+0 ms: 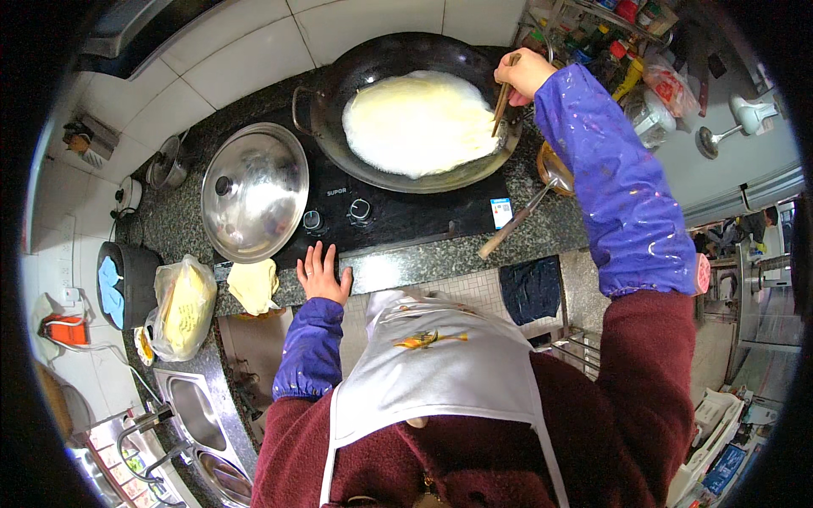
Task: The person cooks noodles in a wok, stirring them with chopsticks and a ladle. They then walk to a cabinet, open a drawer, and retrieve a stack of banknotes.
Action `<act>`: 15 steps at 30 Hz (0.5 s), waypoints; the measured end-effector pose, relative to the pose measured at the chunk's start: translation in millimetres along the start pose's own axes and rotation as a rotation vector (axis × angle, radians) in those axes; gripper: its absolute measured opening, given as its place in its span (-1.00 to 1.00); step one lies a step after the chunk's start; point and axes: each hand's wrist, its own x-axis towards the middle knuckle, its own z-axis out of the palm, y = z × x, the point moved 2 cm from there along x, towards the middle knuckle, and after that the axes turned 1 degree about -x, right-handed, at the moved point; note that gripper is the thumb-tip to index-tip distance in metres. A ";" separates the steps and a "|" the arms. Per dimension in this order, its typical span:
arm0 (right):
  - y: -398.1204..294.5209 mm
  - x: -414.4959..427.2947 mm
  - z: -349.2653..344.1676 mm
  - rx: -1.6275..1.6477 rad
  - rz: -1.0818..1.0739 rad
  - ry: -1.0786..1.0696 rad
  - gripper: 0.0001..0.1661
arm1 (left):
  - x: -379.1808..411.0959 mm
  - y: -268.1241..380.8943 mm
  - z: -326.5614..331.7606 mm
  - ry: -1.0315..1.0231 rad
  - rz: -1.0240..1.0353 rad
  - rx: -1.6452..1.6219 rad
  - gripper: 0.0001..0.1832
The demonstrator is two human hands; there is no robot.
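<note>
My right hand (526, 73) holds wooden chopsticks (500, 113) over the right side of a large black wok (406, 51). Their tips dip into the edge of the pale yellow, frothy food (416, 124) spread across the wok. Glare hides what the food is. At the counter's front edge, beside the gas stove's left knob (312, 220), my left hand (324, 273) rests palm down. Its fingers are spread and hold nothing. A domed metal lid (257, 197) lies on the left of the black stove top (413, 213).
Right of the stove, a wooden-handled ladle (508, 232) rests on a bowl (549, 166). A folded yellow cloth (253, 286) hangs over the counter edge near a plastic bag of pale food (184, 311). The sink (197, 406) is at lower left, bottles (591, 47) at upper right.
</note>
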 end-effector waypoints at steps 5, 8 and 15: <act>37.2 30.0 40.8 0.364 -0.042 -0.056 -0.84 | 4.7 2.3 1.3 0.019 0.017 0.000 -0.37; 25.4 33.9 78.0 0.518 -0.052 -0.044 -0.84 | 1.1 -0.3 0.7 0.027 0.010 0.009 -0.37; 1.3 57.8 133.7 0.685 -0.209 -0.086 -0.85 | 2.2 -1.3 -0.7 0.022 0.005 0.009 -0.38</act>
